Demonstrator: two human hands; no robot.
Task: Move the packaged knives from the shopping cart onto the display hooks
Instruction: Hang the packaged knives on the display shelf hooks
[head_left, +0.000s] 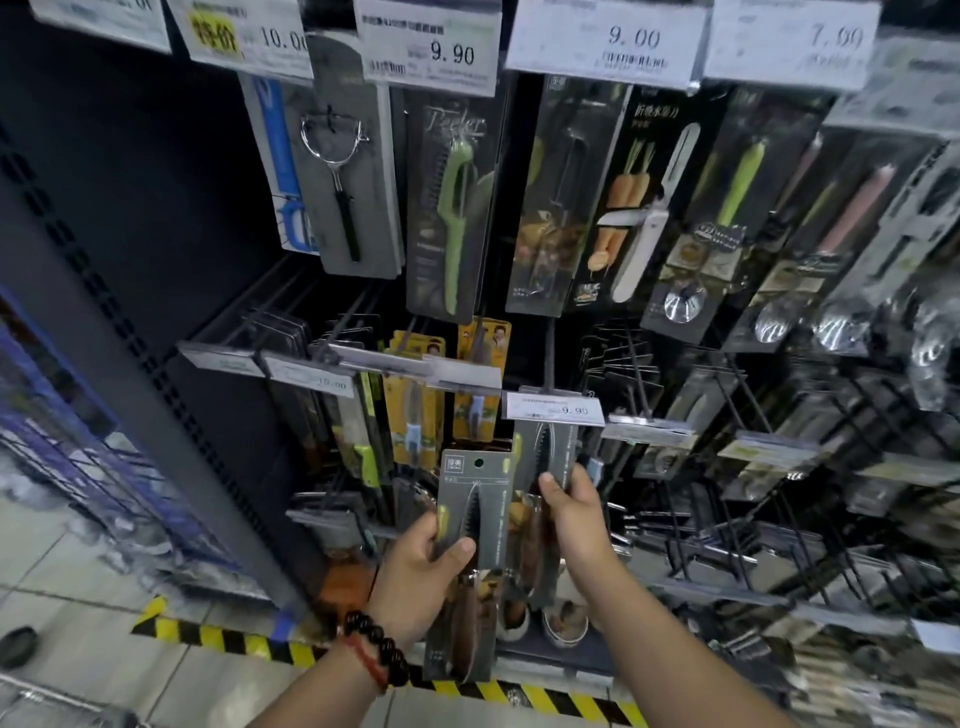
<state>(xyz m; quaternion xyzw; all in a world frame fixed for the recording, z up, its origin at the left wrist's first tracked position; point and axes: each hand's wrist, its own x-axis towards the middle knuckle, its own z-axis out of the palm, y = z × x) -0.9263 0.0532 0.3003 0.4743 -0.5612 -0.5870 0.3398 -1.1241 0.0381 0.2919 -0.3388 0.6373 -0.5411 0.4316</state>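
Our left hand (423, 564) grips a packaged knife (470, 545) around the middle of its card, thumb across the front. The pack stands upright, long axis vertical, with its hang hole (479, 462) at the top and the wooden handle low. Our right hand (571, 512) pinches a second packaged knife (545, 457) just to the right, a pack that hangs from, or is going onto, the display hook (546, 358) under the 9.90 price tag (555, 410); whether its hole is fully seated we cannot tell. The two hands sit close together, each clamped on its own pack.

The hook lies up and to the right of the left-hand pack, running out of the rack towards us. The right hand is nearer to it. We judge that the left pack's hole must rise and shift right to meet the hook's tip, card kept upright and facing us. The shopping cart (104, 467) appears as blurred wire mesh at far left.
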